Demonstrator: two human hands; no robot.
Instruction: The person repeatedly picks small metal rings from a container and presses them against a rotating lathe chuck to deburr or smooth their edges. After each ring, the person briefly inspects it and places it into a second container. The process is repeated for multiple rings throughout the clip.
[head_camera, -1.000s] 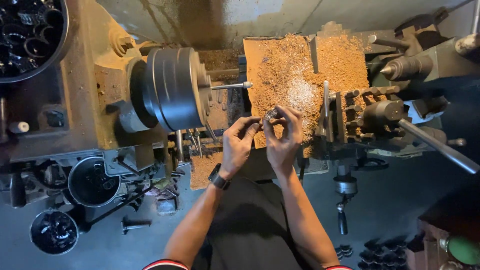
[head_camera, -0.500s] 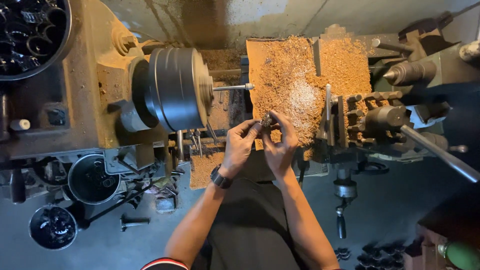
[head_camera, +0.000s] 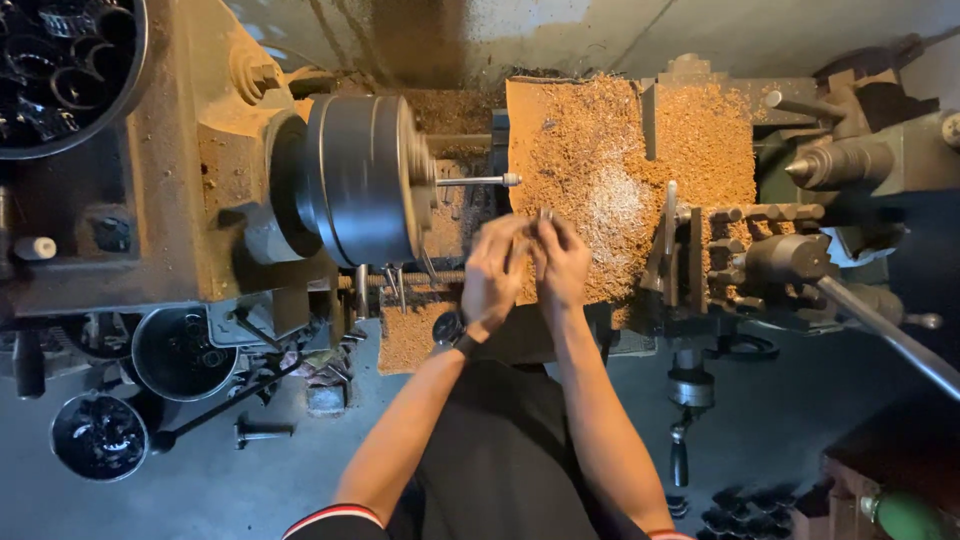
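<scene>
Both hands are seen at the centre of the frame, raised over the bed of a lathe. The left hand (head_camera: 493, 272) and the right hand (head_camera: 562, 262) are brought close together, fingertips nearly meeting, and a small metal part (head_camera: 545, 215) is pinched between them at their upper edge; the fingers are blurred, so it cannot be told which hand bears the grip, and the shape of the part cannot be made out. The fingers of both hands are curled narrow around it. A dark wristwatch (head_camera: 452, 330) is worn on the left wrist.

Just above and left of the hands, a thin metal rod (head_camera: 480, 181) is seen projecting rightward from the large round chuck (head_camera: 362, 180), which fills the upper left centre. Behind the hands, a tray (head_camera: 620, 170) covered with brown and silvery metal shavings is spread across the upper middle. To the right of the hands the tool post (head_camera: 720, 255) is placed, and farther to the upper right the pointed tailstock (head_camera: 850, 160) is aimed leftward. A long lever handle (head_camera: 890, 335) is angled toward the lower right.

At the upper left corner a round bin (head_camera: 139, 80) of dark ring-shaped parts is cut by the frame edge, and two smaller round containers (head_camera: 100, 437) are set at the lower left
</scene>
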